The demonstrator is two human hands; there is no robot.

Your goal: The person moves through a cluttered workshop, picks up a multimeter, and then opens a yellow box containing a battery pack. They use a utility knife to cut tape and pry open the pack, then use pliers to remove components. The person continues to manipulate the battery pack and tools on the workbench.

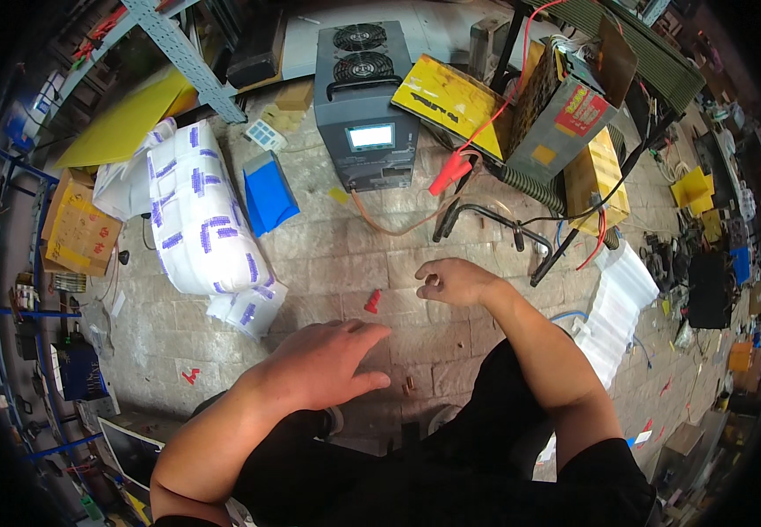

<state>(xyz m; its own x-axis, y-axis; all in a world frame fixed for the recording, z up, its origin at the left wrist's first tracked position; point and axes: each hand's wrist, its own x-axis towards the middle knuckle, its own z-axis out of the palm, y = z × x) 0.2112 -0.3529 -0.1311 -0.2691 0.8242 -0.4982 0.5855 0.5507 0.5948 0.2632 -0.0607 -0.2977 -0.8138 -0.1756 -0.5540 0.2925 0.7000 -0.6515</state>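
Observation:
My left hand (323,362) hovers palm down over the tiled floor, thumb apart from the stretched fingers, holding nothing. Farther forward and to the right, my right hand (457,283) is loosely curled. A gap shows between its thumb and forefinger, and I see nothing in it. On the floor between the hands lies a small red sleeve-like piece (373,301). Small copper-coloured pieces (409,385) lie nearer my feet. Beyond my right hand is a black cable clamp or holder (494,215) on the floor. A red clamp (450,173) hangs behind it.
A grey machine (364,114) with two fans and a lit screen stands ahead. To its left are a blue box (270,195) and a white wrapped bundle (200,211). A metal-cased unit (560,110) and a carton (598,180) stand right. Cables cross the floor; shelves line both sides.

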